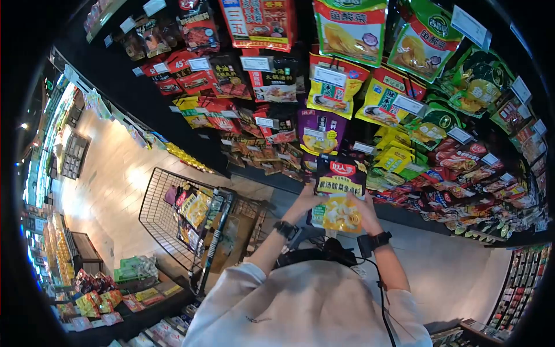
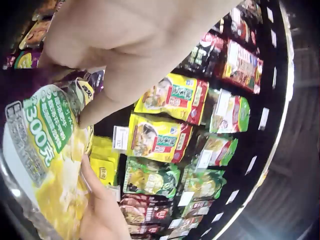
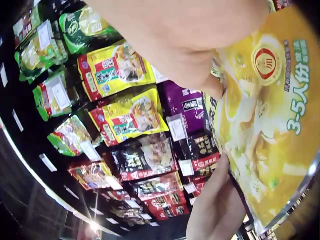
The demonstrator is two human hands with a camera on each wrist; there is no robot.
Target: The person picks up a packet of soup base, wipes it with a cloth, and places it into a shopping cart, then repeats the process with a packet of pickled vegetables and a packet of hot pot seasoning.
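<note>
A seasoning packet with a dark top and a yellow lower half is held upright in front of the body, its printed face toward me. My left hand grips its left edge, and my right hand grips the right edge. In the left wrist view, the left thumb lies over the front of the packet, marked 300 grams. The right wrist view has the yellow front of the packet close up, with the right hand along its edge. Fingers behind the packet are hidden.
Ahead, shelves carry hanging rows of seasoning bags with white price tags. To the left stands a wire shopping cart with packets inside. A low display of bags sits at the lower left, beside the tiled floor.
</note>
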